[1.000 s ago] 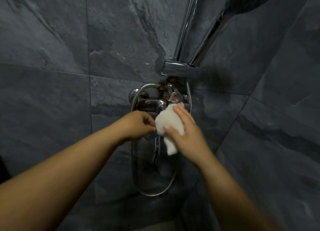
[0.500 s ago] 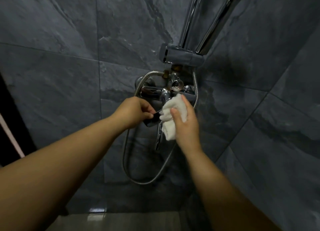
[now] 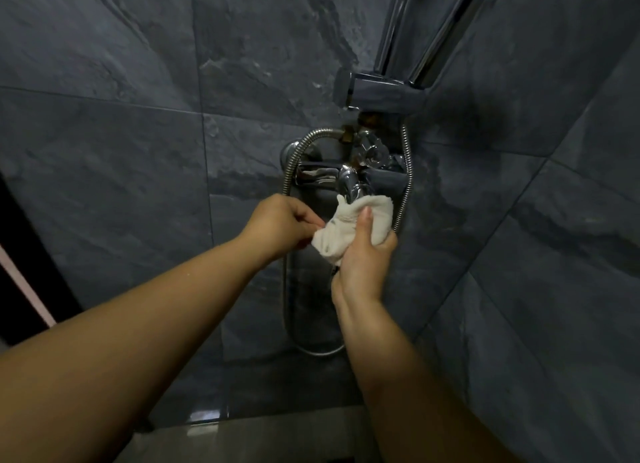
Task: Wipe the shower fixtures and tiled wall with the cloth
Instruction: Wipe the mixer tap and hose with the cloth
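White cloth (image 3: pixel 349 227) wraps the chrome tap (image 3: pixel 350 182) on the grey tiled wall (image 3: pixel 104 150); fingers of the right hand (image 3: pixel 363 265) clench it, thumb on top. The left hand (image 3: pixel 282 223) curls against its left edge, grasp unclear.

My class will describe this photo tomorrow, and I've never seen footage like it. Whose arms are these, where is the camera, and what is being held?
There is no machine here. A person wears one camera on the head, looking forward and down, so the two bare arms are the wearer's own. The right hand grips a white cloth wrapped round the lower part of a chrome tap. The left hand, fingers curled, seems to pinch the cloth's left edge. A metal hose loops below the tap, and a rail rises from a bracket above it. Everything is fixed to a dark tiled wall.
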`<state>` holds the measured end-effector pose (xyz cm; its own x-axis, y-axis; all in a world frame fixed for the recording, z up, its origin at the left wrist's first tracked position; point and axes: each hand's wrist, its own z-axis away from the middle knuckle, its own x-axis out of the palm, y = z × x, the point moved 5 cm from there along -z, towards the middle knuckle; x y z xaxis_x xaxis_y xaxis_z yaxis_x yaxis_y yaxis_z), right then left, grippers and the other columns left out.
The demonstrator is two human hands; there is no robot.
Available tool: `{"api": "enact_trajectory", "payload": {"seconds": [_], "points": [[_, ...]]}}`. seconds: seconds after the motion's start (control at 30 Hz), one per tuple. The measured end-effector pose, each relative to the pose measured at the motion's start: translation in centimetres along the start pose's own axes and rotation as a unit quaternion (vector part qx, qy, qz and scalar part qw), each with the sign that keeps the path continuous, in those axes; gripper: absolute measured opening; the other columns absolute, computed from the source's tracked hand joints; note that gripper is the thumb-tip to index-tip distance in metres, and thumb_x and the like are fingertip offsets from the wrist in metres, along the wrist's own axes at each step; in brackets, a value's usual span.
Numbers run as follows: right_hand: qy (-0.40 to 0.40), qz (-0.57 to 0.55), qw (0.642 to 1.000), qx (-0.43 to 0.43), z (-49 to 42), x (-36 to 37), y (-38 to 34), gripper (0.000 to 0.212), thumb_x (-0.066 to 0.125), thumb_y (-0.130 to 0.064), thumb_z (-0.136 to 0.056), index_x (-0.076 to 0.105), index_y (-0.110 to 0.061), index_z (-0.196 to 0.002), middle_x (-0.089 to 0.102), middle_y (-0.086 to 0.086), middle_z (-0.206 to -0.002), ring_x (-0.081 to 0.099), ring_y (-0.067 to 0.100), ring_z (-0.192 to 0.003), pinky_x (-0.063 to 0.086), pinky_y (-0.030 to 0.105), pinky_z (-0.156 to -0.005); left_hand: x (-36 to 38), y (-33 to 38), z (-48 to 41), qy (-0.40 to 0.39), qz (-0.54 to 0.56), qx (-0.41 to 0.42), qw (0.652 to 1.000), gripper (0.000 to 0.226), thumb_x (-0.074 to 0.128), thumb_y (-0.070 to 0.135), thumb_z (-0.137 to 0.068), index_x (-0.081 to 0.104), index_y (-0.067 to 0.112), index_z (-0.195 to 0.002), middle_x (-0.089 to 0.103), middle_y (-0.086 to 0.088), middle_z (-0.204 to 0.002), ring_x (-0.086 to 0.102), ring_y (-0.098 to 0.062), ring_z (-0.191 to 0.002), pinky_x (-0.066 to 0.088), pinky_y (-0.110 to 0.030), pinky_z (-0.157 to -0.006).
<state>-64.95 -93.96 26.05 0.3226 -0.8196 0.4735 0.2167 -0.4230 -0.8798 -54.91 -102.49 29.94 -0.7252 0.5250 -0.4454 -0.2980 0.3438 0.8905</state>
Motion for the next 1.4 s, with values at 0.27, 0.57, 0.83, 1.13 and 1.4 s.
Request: {"api": "enact_trajectory", "payload": {"seconds": [0.27, 0.57, 0.83, 1.13, 1.4], "points": [[-0.052, 0.145, 0.988, 0.009, 2.3, -1.8, 3.6, 0.028, 0.061, -0.018, -0.09, 0.05, -0.014, -0.116, 0.063, 0.005, -0.105, 0.062, 0.015, -0.093, 0.053, 0.025, -0.078, 0.4, -0.6, -0.4, -0.039, 0.042, 0.004, 0.998, 0.012, 0.066, 0.004, -0.083, 0.069, 0.014, -0.077, 0.071, -0.011, -0.084, 0.067, -0.021, -0.081, 0.057, -0.031, -0.078], [-0.023, 0.217, 0.928, -0.301, 2.1, 0.7, -2.1, 0.05, 0.057, -0.015, -0.092, 0.04, -0.015, -0.14, 0.026, 0.005, -0.15, 0.025, 0.009, -0.138, 0.021, 0.014, -0.112, 0.3, -0.9, -0.2, -0.033, 0.171, -0.069, 0.982, 0.018, 0.043, 0.007, -0.096, 0.062, 0.006, -0.095, 0.061, -0.005, -0.071, 0.058, -0.007, -0.053, 0.052, -0.025, -0.066], [0.001, 0.261, 0.875, -0.407, 3.9, 0.2, 2.2, 0.038, 0.058, -0.006, -0.086, 0.056, -0.017, -0.123, 0.018, 0.002, -0.15, 0.015, -0.003, -0.138, 0.016, 0.008, -0.109, 0.5, -1.4, 0.6, -0.018, 0.181, -0.104, 0.978, 0.026, 0.041, 0.005, -0.093, 0.064, 0.011, -0.082, 0.064, -0.012, -0.083, 0.06, -0.022, -0.076, 0.052, -0.035, -0.08], [-0.098, 0.149, 0.984, -0.006, -0.4, -7.5, 3.4, 0.03, 0.055, -0.021, -0.093, 0.052, -0.017, -0.123, 0.06, 0.005, -0.116, 0.061, 0.021, -0.106, 0.051, 0.037, -0.089, 0.5, -0.4, 1.1, 0.035, 0.055, -0.077, 0.995, 0.025, 0.044, 0.017, -0.096, 0.063, 0.012, -0.111, 0.057, -0.001, -0.103, 0.05, -0.012, -0.092, 0.041, -0.027, -0.082], [-0.203, -0.063, 0.971, 0.11, -1.5, 0.0, 3.0, 0.047, 0.071, -0.014, -0.067, 0.057, -0.005, -0.111, 0.067, 0.013, -0.096, 0.065, 0.024, -0.085, 0.052, 0.044, -0.085, 0.5, 0.2, 1.0, 0.034, -0.032, -0.008, 0.999, 0.016, 0.063, 0.019, -0.086, 0.072, 0.016, -0.073, 0.071, -0.003, -0.077, 0.062, -0.012, -0.076, 0.049, -0.028, -0.074]]}}
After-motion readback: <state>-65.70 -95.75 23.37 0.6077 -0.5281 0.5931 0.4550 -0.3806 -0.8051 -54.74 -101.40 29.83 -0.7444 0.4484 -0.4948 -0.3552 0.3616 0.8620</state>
